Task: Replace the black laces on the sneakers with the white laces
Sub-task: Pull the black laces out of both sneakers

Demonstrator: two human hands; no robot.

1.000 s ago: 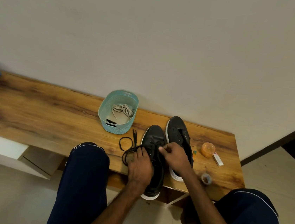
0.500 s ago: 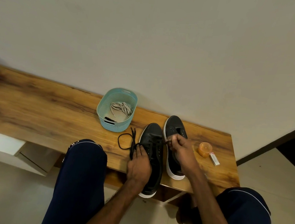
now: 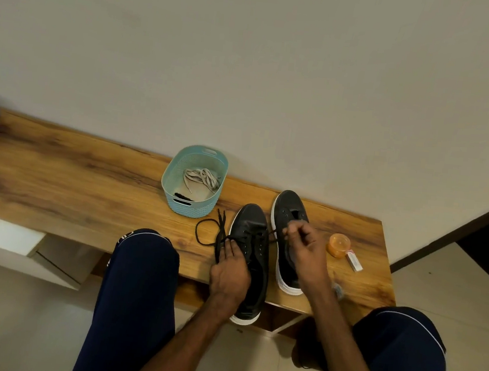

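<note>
Head view: left hand (image 3: 231,270) flat on near shoe (image 3: 251,223), right hand (image 3: 306,250) with black lace (image 3: 219,233) in pinch (taut).

Dark navy trousers (image 3: 136,295), thin white piping (image 3: 411,318) over each knee (clearest on the right), white marking (image 3: 124,237), perhaps lettering, left leg, bare forearms (image 3: 340,327).

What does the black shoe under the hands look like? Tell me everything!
The shoe is black, with a matte, leather-like top, a white sole and small lace holes. It lies flat on the wooden bench, toe toward the wall, heel hanging over the front edge, beside the other shoe. A thin black lace crosses its holes and loops onto the bench beside it. The left hand rests on its left side; the right hand pinches the lace's other end to its right.
</note>
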